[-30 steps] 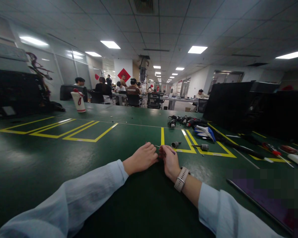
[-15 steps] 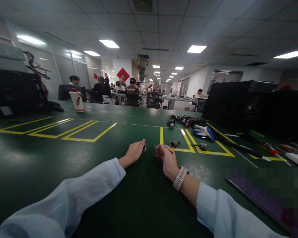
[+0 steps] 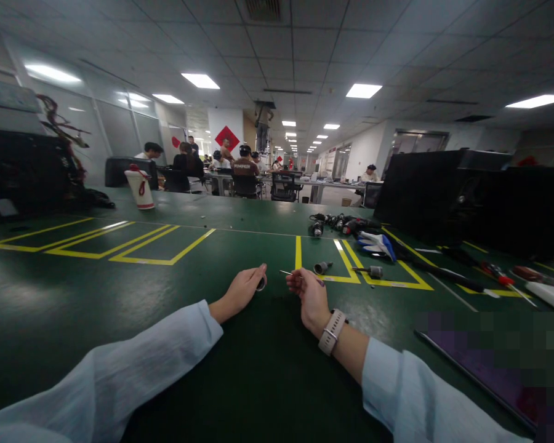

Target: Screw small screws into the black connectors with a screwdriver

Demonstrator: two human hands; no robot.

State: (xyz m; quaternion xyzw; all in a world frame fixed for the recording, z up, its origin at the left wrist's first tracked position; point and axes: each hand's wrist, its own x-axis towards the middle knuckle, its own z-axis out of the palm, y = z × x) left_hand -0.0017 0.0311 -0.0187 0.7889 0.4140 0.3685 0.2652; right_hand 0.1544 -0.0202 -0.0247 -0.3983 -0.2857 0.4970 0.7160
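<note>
My left hand [image 3: 240, 292] is closed around a round metal piece [image 3: 261, 283]; only its ring-shaped end shows past the fingers, so its kind is hidden. A short way to the right, my right hand [image 3: 313, 298] grips a small screwdriver [image 3: 285, 272]. Its thin metal shaft points left at the round piece without touching it, and a bit of purple handle shows behind the fingers. Both hands hover above the green table [image 3: 203, 381]. Just beyond the right hand lie a hole saw [image 3: 322, 268] and a second hole saw [image 3: 375, 272] within yellow tape outlines.
A heap of corded tools [image 3: 339, 224] and a blue-white glove [image 3: 377, 244] lie at the far right. Nearer are a red-handled screwdriver [image 3: 504, 280] and a dark flat device [image 3: 471, 375]. A white cup [image 3: 140, 187] stands far left. People sit at desks behind.
My left hand has shifted slightly left and down, showing more of the round piece's end. The screwdriver's shaft sticks out a little further left from my right hand.
</note>
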